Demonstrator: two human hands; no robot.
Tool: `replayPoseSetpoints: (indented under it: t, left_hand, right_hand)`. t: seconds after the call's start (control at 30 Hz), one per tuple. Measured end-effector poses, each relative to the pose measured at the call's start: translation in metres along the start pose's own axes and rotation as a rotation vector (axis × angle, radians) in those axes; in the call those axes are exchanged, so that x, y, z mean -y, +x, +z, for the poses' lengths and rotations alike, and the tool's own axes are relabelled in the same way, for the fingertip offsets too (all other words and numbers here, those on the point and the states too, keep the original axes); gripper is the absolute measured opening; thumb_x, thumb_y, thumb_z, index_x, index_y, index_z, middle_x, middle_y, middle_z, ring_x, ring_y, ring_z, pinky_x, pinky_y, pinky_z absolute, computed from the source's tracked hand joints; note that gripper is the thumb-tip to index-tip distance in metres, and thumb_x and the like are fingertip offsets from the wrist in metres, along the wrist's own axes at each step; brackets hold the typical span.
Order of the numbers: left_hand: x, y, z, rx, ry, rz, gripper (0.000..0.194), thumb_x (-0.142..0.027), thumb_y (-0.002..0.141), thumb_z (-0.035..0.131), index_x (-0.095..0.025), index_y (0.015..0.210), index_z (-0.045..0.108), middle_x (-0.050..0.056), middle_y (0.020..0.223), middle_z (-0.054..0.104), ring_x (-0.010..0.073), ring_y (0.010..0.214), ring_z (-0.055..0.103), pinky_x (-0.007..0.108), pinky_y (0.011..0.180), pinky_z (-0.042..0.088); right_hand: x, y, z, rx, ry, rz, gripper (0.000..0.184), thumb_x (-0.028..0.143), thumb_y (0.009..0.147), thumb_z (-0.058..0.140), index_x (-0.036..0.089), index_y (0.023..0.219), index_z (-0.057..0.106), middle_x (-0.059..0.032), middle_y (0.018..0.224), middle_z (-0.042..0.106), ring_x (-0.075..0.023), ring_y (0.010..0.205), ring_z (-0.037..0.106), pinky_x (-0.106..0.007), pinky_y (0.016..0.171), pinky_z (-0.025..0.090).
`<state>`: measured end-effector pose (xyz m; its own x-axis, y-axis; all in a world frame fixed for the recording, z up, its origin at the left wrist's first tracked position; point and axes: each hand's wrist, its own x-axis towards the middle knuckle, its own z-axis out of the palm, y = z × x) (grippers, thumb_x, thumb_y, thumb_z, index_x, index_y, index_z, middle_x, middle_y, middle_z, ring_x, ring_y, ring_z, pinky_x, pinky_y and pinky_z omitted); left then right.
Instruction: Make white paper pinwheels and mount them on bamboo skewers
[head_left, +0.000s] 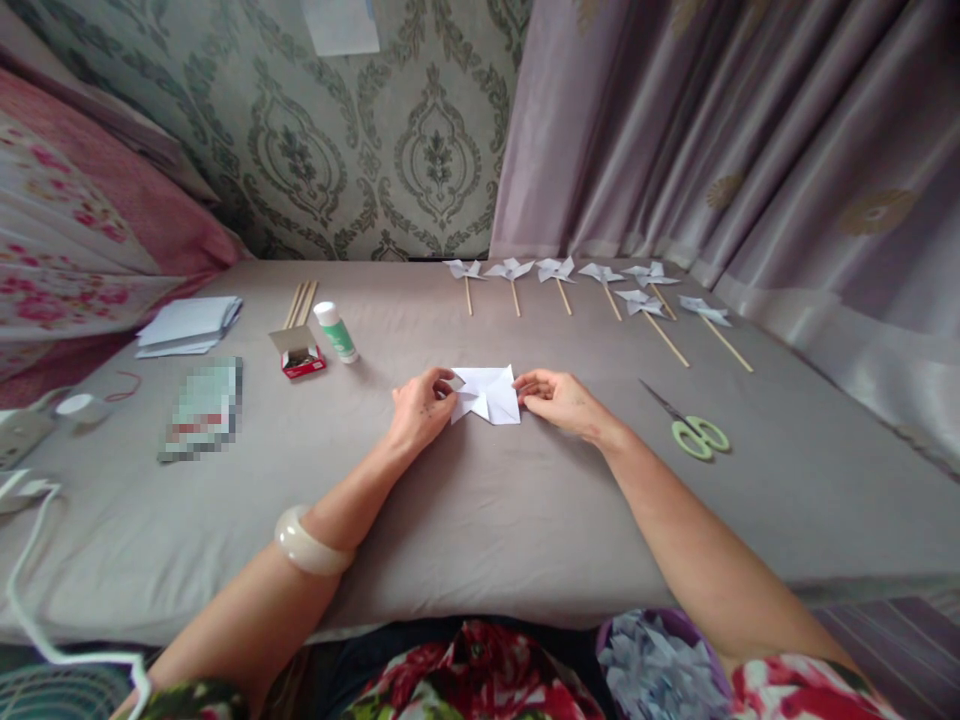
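A white paper square (501,392), cut and partly folded into a pinwheel shape, lies in front of me at the middle of the cloth-covered table (420,540). My left hand (426,405) pinches its left side, where the folded flaps come together. At the right edge, my right hand (559,400) has its thumb and fingers closed on the paper's border. Green-handled scissors (691,430) lie to the right of my right hand. A glue stick (336,333) stands upright beyond my left hand, beside an open red box (302,362) of small metal pieces.
Several paper pinwheels on sticks (555,272) lie along the back right. Wooden sticks (301,303) and a stack of white paper (189,325) are at the back left. A blurred packet (202,408), power strip (22,435) and white cable (34,580) lie left. A purple bin (660,665) holds paper scraps.
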<state>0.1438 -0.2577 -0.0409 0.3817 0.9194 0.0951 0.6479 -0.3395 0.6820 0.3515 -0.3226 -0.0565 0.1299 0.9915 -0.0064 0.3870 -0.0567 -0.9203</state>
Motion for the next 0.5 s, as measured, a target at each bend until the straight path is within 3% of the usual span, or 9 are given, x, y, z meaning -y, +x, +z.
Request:
replayPoseSetpoints:
  t: [0.2, 0.33, 0.5]
  left_hand:
    - [0.010, 0.009, -0.003, -0.025, -0.012, 0.024, 0.028, -0.022, 0.075, 0.051, -0.020, 0.098, 0.066, 0.003, 0.088, 0.071, 0.0180, 0.082, 0.063, 0.033, 0.082, 0.044]
    - [0.013, 0.013, -0.002, -0.035, -0.010, 0.033, 0.027, -0.022, 0.075, 0.051, -0.020, 0.095, 0.068, 0.003, 0.089, 0.071, 0.0179, 0.083, 0.062, 0.033, 0.082, 0.043]
    - [0.012, 0.016, -0.003, -0.024, 0.035, 0.036, 0.027, -0.022, 0.077, 0.049, -0.020, 0.096, 0.069, 0.004, 0.092, 0.072, 0.0188, 0.082, 0.062, 0.036, 0.084, 0.042]
  right_hand:
    - [0.004, -0.009, 0.008, 0.079, -0.180, -0.173, 0.030, 0.012, 0.071, 0.052, 0.015, 0.096, 0.067, -0.0007, 0.078, 0.065, -0.0084, 0.058, 0.051, -0.021, 0.059, 0.040]
    - [0.010, -0.015, 0.014, 0.021, -0.369, -0.292, 0.022, 0.015, 0.076, 0.057, 0.018, 0.093, 0.070, -0.0018, 0.082, 0.066, -0.0098, 0.063, 0.052, -0.022, 0.061, 0.039]
    - [0.019, -0.025, 0.021, -0.002, -0.597, -0.328, 0.015, 0.023, 0.083, 0.059, 0.023, 0.091, 0.071, -0.0027, 0.091, 0.069, -0.0129, 0.073, 0.059, -0.023, 0.063, 0.036]
